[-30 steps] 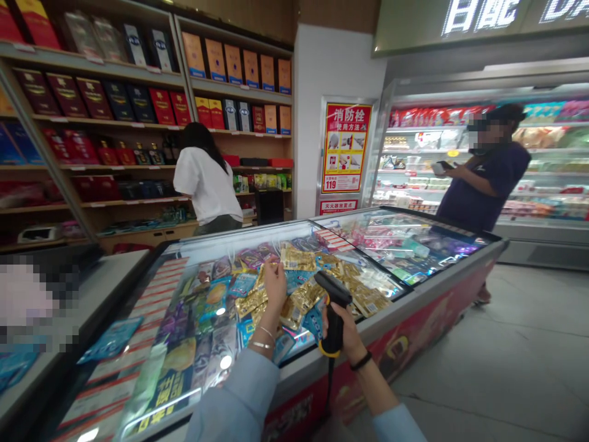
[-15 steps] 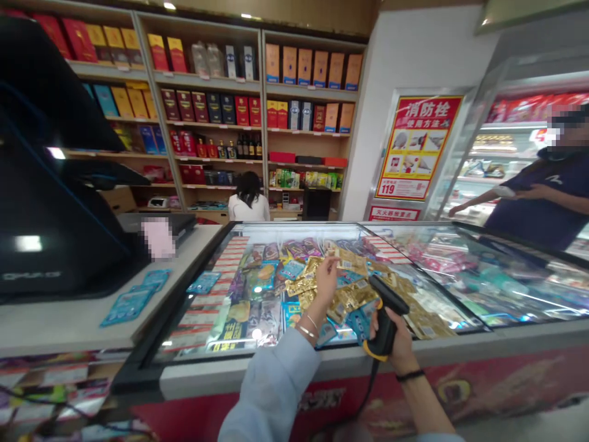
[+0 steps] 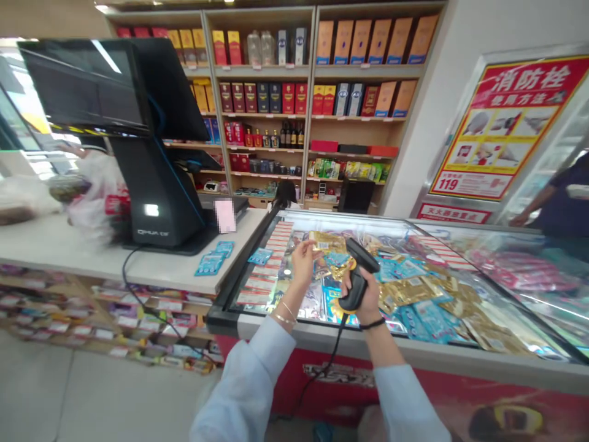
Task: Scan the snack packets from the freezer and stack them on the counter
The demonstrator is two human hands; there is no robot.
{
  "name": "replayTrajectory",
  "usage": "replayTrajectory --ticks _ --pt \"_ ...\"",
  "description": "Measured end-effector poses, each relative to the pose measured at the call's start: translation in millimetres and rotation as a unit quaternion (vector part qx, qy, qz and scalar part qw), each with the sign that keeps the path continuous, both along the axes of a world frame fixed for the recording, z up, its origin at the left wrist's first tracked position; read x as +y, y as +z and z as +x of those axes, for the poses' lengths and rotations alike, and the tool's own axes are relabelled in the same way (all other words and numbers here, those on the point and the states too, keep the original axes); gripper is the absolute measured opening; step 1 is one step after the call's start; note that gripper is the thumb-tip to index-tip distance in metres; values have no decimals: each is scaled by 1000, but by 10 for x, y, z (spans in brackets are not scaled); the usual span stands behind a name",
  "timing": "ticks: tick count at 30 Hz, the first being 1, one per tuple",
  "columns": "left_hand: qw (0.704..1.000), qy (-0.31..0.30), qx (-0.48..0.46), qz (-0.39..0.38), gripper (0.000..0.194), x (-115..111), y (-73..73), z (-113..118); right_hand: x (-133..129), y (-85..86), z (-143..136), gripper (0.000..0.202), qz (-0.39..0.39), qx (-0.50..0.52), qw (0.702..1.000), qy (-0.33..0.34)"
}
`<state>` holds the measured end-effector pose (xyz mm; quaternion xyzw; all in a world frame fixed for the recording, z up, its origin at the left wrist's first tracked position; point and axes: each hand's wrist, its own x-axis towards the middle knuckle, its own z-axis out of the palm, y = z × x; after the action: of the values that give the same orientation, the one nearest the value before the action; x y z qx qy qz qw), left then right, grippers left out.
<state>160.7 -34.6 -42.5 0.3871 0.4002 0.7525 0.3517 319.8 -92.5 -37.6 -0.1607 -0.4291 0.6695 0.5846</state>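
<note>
The hands have shifted leftward, leaving the packet pile [image 3: 427, 322] at their three o'clock, and the till [image 3: 150, 196] now stands fully visible at ten. Above the freezer [image 3: 460, 367], the left hand [image 3: 302, 261] pinches a shiny, creased gold packet [image 3: 329, 241] towards two o'clock; the right hand [image 3: 367, 298] grips a black-and-yellow scanner [image 3: 361, 255].

Packets [image 3: 423, 322] are spread on the freezer [image 3: 460, 359]; above it, the scanner [image 3: 363, 256] is held in the right hand [image 3: 369, 302], right of the left hand [image 3: 302, 264]. On the counter [image 3: 92, 264], left of the freezer, the terminal [image 3: 151, 196] is flanked by a bag [image 3: 94, 196] at left and other packets [image 3: 209, 264] at right. Shelves [image 3: 354, 126] are placed behind, left of the poster [image 3: 506, 123]
</note>
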Motion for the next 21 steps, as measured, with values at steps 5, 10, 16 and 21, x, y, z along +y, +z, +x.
replayTrajectory --ticks 5,10,16,21 --pt "988 155 -14 17 18 -139 -78 -928 69 -161 -746 31 -15 1 998 68" --pt "965 261 -29 -15 21 -120 -280 -1444 141 -352 -1208 36 -56 -7 991 122" --pt "921 370 71 -100 25 -28 -496 -1655 200 -547 -1386 37 -88 -32 982 162" --pt "873 424 176 -165 25 -40 -497 -1658 211 -610 -1430 44 -88 -88 973 193"
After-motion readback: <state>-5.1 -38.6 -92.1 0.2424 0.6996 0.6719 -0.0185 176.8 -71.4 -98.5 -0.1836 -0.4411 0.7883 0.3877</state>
